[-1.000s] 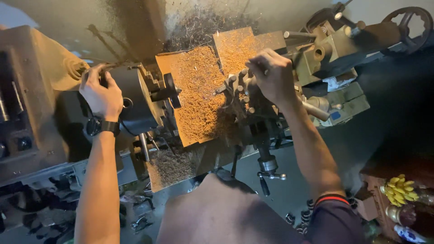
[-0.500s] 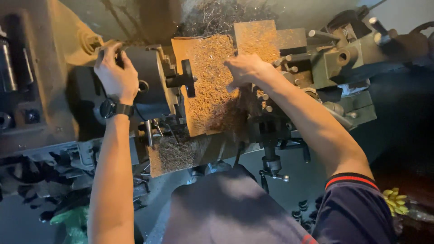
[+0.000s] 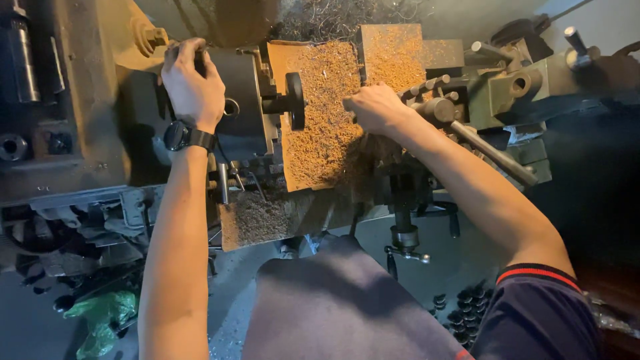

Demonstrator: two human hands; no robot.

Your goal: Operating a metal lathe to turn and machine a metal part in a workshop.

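Note:
I stand at a metal lathe seen from above. My left hand [image 3: 192,85], with a black wristwatch [image 3: 183,135], rests on top of the dark round chuck [image 3: 240,107], fingers curled over it. A dark disc-shaped workpiece [image 3: 294,100] sticks out of the chuck to the right. My right hand [image 3: 375,108] is closed on a part of the tool post [image 3: 433,107], just right of the disc. Brown metal chips cover the flat carriage plate [image 3: 323,113] under both.
A long steel lever [image 3: 493,153] runs down-right from the tool post. The tailstock [image 3: 533,80] sits at right with a handle. A small handwheel [image 3: 405,248] hangs below the carriage. Green plastic [image 3: 100,320] lies on the floor at lower left; dark round parts [image 3: 467,313] at lower right.
The view has shifted, so the lathe sits lower and more central. My left hand stays on the chuck. My right hand has moved slightly left along the tool post.

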